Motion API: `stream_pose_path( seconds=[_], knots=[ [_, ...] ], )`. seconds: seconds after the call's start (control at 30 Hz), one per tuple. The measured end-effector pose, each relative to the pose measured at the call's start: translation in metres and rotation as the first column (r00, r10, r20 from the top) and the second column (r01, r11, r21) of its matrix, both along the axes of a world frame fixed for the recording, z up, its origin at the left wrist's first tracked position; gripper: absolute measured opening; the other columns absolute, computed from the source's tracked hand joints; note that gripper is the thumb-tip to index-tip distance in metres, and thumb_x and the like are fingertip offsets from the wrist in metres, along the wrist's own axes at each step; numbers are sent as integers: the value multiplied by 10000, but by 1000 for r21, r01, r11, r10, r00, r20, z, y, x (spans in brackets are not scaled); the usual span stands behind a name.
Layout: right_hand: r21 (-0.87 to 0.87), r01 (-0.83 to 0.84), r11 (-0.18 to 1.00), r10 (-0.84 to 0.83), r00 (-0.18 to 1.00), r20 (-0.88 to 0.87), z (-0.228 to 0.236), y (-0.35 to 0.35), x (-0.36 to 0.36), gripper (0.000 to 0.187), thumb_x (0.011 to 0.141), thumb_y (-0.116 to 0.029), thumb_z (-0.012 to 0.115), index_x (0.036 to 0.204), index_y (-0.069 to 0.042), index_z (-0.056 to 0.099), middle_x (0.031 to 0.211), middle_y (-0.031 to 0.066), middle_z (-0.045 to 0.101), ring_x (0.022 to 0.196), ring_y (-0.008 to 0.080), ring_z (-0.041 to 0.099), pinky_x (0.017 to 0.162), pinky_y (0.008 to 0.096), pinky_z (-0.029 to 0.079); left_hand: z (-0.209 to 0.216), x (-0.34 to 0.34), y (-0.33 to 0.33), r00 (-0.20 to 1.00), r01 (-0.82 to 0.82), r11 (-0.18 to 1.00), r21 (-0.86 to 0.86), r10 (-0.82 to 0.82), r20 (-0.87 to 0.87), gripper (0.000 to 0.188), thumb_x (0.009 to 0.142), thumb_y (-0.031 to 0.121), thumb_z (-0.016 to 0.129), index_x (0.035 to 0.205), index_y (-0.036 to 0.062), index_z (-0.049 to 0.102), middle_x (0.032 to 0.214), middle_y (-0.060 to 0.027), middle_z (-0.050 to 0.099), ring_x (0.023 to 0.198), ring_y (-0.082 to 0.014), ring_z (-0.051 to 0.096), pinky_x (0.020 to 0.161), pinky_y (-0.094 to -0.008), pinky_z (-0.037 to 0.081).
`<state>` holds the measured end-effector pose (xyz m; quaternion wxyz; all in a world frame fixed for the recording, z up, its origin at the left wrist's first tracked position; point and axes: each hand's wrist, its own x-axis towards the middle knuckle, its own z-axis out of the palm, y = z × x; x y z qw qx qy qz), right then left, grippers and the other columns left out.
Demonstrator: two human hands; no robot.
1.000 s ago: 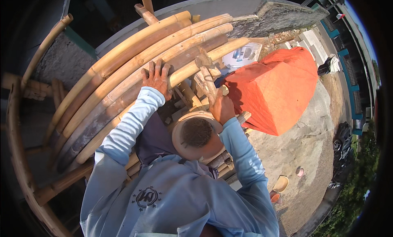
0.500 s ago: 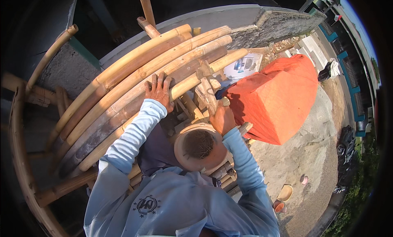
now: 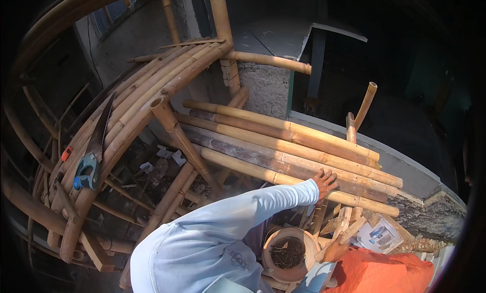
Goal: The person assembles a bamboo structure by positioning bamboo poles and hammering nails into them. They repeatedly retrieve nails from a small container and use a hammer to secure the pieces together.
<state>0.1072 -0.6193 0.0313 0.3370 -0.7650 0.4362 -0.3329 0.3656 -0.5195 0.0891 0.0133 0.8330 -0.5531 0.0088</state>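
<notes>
My left hand (image 3: 325, 184) lies with its fingers spread on a row of long bamboo poles (image 3: 276, 160). My right hand (image 3: 335, 250) is wrapped round a short piece of light wood (image 3: 353, 230), whose far end points up and to the right. This piece is just in front of the nearest pole's right end; whether it is a plain offcut or a tool cannot be made out. Between my arms stands a round clay pot (image 3: 269, 242) with dark, twig-like bits inside. Part of the right palm is hidden.
To the left, a handsaw (image 3: 99, 133) with a blue-grey handle and a small orange object (image 3: 66, 153) lie on a bamboo platform (image 3: 152, 93). A slanting bamboo post (image 3: 177, 131) stands before it. An orange tarp (image 3: 387, 273) and a white printed sheet (image 3: 378, 236) are at lower right.
The view has swung left, bringing the bamboo platform and saw into sight. My left hand stays on the poles. The wood in my right hand has tipped away from the nearest pole.
</notes>
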Motion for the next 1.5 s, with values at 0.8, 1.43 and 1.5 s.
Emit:
stream_pose_path(
  seconds=[0.8, 1.43, 1.5],
  knots=[
    [345, -274, 898, 193, 948, 251, -9, -17, -61, 534, 885, -169, 726, 1259, 163, 538, 1170, 283, 646, 969, 355, 650, 836, 446, 526, -113, -289, 161, 462, -426, 799, 423, 595, -658, 536, 770, 325, 771, 1267, 160, 659, 1228, -153, 674, 1224, -342, 606, 1004, -528, 486],
    [126, -236, 963, 213, 961, 177, -18, -35, -77, 359, 785, -168, 808, 973, 98, 657, 881, 219, 732, 805, 333, 704, 798, 407, 521, -176, -243, 116, 448, -590, 801, 107, 434, -781, 256, 842, 131, 708, 1093, 91, 737, 1053, -156, 734, 979, -315, 686, 880, -387, 544],
    [70, -182, 981, 166, 968, 190, -42, -52, -86, 273, 804, -82, 779, 1003, 65, 663, 841, 163, 725, 725, 239, 689, 713, 354, 524, -230, -222, 98, 216, -659, 743, 122, 341, -915, 187, 838, -17, 656, 995, 17, 751, 946, -97, 754, 877, -148, 695, 779, -253, 542]
  ],
)
